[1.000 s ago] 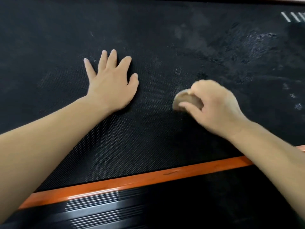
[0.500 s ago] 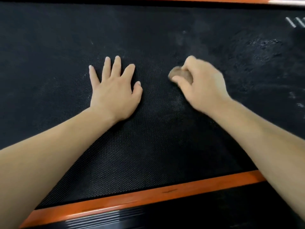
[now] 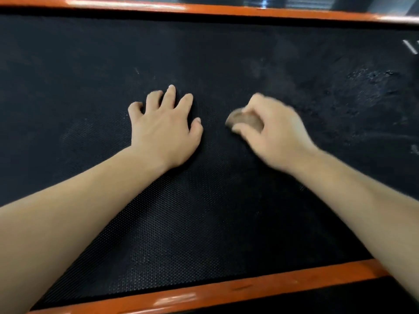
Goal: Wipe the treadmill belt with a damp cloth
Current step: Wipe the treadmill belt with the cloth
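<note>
the black textured treadmill belt (image 3: 204,223) fills most of the view, lying between an orange rail (image 3: 226,288) on the near side and another orange rail (image 3: 204,9) along the far side. pale dusty smears (image 3: 362,87) mark the belt's right part. the left hand (image 3: 163,130) rests palm-down on the belt, fingers spread and a little bent, holding nothing. just beside it, not touching, the right hand (image 3: 276,134) is blurred and curled round a small brownish cloth (image 3: 243,120) (wadded into a lump), thumb and fingers gripping it against the belt's middle.
</note>
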A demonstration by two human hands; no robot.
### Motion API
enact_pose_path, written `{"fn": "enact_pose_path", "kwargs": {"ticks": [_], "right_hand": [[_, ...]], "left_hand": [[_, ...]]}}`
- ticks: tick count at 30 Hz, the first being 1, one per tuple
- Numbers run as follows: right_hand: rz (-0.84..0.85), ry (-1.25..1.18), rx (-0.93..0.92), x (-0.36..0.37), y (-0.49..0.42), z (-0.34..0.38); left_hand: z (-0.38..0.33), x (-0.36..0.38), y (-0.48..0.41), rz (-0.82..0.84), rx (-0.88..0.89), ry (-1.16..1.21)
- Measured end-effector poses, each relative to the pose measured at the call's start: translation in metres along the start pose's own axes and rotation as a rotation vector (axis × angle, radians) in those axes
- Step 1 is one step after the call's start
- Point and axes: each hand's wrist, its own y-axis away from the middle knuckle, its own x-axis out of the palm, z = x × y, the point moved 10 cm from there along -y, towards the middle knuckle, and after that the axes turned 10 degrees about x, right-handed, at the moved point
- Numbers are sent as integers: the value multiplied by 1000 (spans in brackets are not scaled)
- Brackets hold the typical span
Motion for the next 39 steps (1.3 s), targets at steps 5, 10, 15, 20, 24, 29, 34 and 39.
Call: {"fn": "enact_pose_path", "kwargs": {"ticks": [5, 10, 15, 20, 24, 29, 34, 39], "right_hand": [[-13, -5, -20, -7, -31, -12], [-78, -93, 199, -13, -74, -37], [158, -167, 0, 8, -40, -3], [-130, -65, 159, -15, -123, -33], [-35, -82, 118, -1, -122, -22], [26, -36, -89, 8, -109, -5], [-186, 6, 197, -11, -186, -51], [27, -47, -69, 12, -136, -14]], "left_hand": [[4, 16, -27, 67, 14, 48], [5, 19, -25, 49, 19, 47], [4, 20, -26, 56, 24, 32], [5, 20, -25, 53, 21, 37], [5, 18, -26, 42, 20, 36], [4, 18, -26, 36, 26, 25], [4, 20, -26, 48, 25, 13], [1, 19, -25, 64, 29, -4]]}}
